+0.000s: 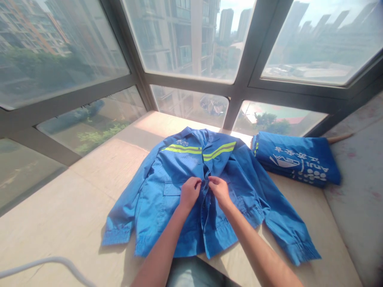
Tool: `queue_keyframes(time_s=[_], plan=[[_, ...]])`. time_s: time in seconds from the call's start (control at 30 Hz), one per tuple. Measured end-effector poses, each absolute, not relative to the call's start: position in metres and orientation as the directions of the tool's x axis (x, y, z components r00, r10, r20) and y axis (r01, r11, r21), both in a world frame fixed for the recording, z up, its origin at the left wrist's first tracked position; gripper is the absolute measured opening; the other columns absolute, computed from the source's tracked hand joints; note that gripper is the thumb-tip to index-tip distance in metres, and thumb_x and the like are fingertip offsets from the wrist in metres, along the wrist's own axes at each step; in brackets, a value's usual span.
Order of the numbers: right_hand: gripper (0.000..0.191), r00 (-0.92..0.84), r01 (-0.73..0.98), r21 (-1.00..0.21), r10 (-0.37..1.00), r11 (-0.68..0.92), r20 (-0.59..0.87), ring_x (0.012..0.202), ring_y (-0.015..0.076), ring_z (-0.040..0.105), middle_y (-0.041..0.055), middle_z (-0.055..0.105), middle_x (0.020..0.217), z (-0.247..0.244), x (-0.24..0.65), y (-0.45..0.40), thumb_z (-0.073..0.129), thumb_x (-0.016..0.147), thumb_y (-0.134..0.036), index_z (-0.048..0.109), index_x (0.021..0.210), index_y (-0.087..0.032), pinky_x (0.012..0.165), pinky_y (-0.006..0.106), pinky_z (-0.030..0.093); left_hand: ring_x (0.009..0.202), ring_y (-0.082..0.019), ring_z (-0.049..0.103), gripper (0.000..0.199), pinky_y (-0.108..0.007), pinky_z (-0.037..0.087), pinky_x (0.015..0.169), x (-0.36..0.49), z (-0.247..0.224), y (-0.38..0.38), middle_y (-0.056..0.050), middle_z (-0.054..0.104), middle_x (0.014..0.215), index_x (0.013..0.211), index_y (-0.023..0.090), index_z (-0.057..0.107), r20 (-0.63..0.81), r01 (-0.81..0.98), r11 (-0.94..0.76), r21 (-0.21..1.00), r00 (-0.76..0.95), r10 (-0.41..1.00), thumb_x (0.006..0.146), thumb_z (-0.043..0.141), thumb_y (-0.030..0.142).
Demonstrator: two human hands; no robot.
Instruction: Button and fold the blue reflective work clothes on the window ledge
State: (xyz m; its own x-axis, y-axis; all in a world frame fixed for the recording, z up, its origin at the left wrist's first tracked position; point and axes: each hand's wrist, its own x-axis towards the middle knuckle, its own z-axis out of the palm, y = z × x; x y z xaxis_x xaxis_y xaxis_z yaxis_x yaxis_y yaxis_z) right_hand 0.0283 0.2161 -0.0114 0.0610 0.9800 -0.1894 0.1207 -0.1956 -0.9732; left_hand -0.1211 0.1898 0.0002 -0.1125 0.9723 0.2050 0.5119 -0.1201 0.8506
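A blue work jacket point(173, 211) with yellow-and-grey reflective stripes lies front side up, collar away from me and sleeves spread to both sides. At mid-chest, my left hand point(190, 192) pinches the left edge of its front opening. My right hand point(220, 189) pinches the facing edge, a short gap away. Above the hands the front panels meet near the stripes; below them the opening runs down to the hem. The fingertips cover the exact bit of placket being held.
Folded blue garments point(293, 157) with white print are stacked at the right, beside a wall point(359, 171). The pale ledge point(86, 199) is bordered by window frames point(191, 84). A grey-white hose or cable point(56, 260) curves across the lower left.
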Motion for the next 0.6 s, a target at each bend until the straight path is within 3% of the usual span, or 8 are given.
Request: queue_keyframes(time_s=[0.17,0.3,0.47,0.6], plan=[[0.039,0.135,0.242,-0.963,0.987,-0.117,-0.086,0.085,0.0237,0.073,0.0096,0.078,0.093,-0.006,0.033,0.21,0.055,0.073,-0.03,0.075,0.103,-0.014,0.079,0.033,0.058,0.09,-0.021,0.062,0.023,-0.03,0.046,0.083,-0.111,0.005,0.191,-0.008,0.068,0.094,0.096,0.021,0.072,0.246,0.755,-0.169,0.634,0.01,0.969,0.087,0.053,0.01],[0.034,0.11,0.386,-0.922,0.994,-0.027,0.017,0.087,0.0235,0.073,0.0085,0.078,0.094,0.005,0.026,0.204,0.053,0.077,-0.027,0.076,0.1,-0.018,0.084,0.035,0.057,0.087,-0.02,0.062,0.023,-0.027,0.046,0.08,-0.106,0.008,0.191,-0.008,0.068,0.093,0.096,0.021,0.072,0.227,0.795,-0.174,0.582,0.047,0.973,0.09,0.052,0.012],[0.032,0.053,0.45,-0.893,0.997,0.028,0.058,0.087,0.0228,0.074,0.007,0.078,0.095,0.01,0.022,0.204,0.052,0.081,-0.024,0.077,0.102,-0.021,0.086,0.035,0.057,0.089,-0.02,0.064,0.025,-0.028,0.047,0.08,-0.111,0.008,0.189,-0.008,0.07,0.096,0.098,0.022,0.073,0.23,0.751,-0.173,0.637,0.029,0.973,0.091,0.051,0.015],[0.03,0.033,0.458,-0.889,0.998,0.028,0.048,0.089,0.023,0.074,0.0062,0.078,0.094,0.012,0.021,0.207,0.054,0.08,-0.022,0.078,0.099,-0.022,0.087,0.034,0.057,0.09,-0.021,0.064,0.021,-0.031,0.048,0.087,-0.116,0.007,0.19,-0.006,0.072,0.093,0.092,0.024,0.075,0.207,0.573,-0.137,0.808,-0.059,0.977,0.086,0.057,0.016]])
